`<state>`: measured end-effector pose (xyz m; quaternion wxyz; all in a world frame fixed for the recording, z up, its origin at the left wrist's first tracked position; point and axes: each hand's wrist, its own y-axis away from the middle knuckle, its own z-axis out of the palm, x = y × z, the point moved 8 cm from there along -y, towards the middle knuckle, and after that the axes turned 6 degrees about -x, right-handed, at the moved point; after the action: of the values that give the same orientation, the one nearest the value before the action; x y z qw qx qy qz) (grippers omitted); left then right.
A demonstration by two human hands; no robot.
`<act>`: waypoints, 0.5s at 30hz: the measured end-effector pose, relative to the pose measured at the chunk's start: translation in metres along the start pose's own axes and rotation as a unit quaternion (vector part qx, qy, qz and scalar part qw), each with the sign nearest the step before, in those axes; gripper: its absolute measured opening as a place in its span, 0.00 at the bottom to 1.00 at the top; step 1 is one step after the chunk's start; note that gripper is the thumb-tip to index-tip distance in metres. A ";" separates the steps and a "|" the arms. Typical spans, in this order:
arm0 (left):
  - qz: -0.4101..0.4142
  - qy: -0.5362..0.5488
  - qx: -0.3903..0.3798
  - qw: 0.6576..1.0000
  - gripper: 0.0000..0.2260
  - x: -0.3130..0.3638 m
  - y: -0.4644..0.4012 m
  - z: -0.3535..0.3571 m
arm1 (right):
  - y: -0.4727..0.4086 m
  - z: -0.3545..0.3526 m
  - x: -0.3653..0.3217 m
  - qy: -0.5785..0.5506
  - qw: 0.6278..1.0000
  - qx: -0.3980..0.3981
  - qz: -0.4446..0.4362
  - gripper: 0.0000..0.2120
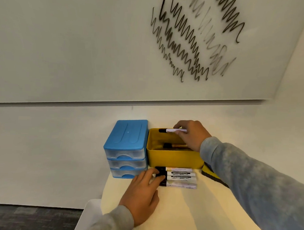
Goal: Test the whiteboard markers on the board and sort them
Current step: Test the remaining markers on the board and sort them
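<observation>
My right hand (192, 134) holds a white marker with a black cap (171, 130) level over the open yellow box (173, 158). Another marker (174, 145) lies inside that box. Several white markers with black caps (178, 177) lie side by side on the small table (186, 210), right in front of the box. My left hand (141, 193) rests on the table with its fingertips on the black caps of that row. The whiteboard (81, 40) on the wall above carries several black scribbles (192, 37).
A blue three-drawer plastic organiser (126, 148) stands against the wall, touching the left side of the yellow box. A yellow and black object (209, 172) lies behind my right sleeve. Dark carpet (28, 217) shows below the table's left edge.
</observation>
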<state>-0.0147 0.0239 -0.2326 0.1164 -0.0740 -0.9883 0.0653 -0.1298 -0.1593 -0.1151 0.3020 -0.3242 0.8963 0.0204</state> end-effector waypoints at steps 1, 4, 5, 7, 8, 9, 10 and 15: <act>0.013 0.009 0.016 1.000 0.22 0.002 -0.003 -0.011 | 0.007 -0.004 -0.002 -0.035 0.999 0.024 -0.002 0.07; 0.044 0.055 0.086 0.994 0.16 0.009 -0.012 -0.055 | 0.029 -0.014 -0.012 -0.144 0.986 0.088 -0.012 0.02; 0.042 0.085 0.111 0.989 0.15 0.007 -0.014 -0.071 | 0.035 -0.016 -0.015 -0.185 0.977 0.104 -0.013 0.02; 0.032 0.142 0.153 0.977 0.14 0.004 -0.016 -0.097 | 0.046 -0.014 -0.021 -0.273 0.954 0.122 -0.005 0.02; 0.027 0.155 0.171 0.973 0.14 0.003 -0.017 -0.108 | 0.050 -0.012 -0.024 -0.307 0.943 0.126 -0.003 0.02; 0.021 0.161 0.183 0.970 0.14 0.003 -0.017 -0.115 | 0.053 -0.008 -0.027 -0.332 0.935 0.128 -0.002 0.02; 0.014 0.165 0.191 0.967 0.13 0.003 -0.017 -0.121 | 0.054 -0.005 -0.029 -0.348 0.929 0.127 -0.004 0.02; 0.033 0.155 0.126 0.979 0.06 0.011 -0.014 -0.105 | 0.060 -0.011 -0.027 -0.374 0.912 0.167 -0.011 0.03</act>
<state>-0.0020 0.0235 -0.1269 0.2741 -0.1000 -0.9392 0.1813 -0.1544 -0.0994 -0.1003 0.6650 -0.2473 0.7046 -0.0128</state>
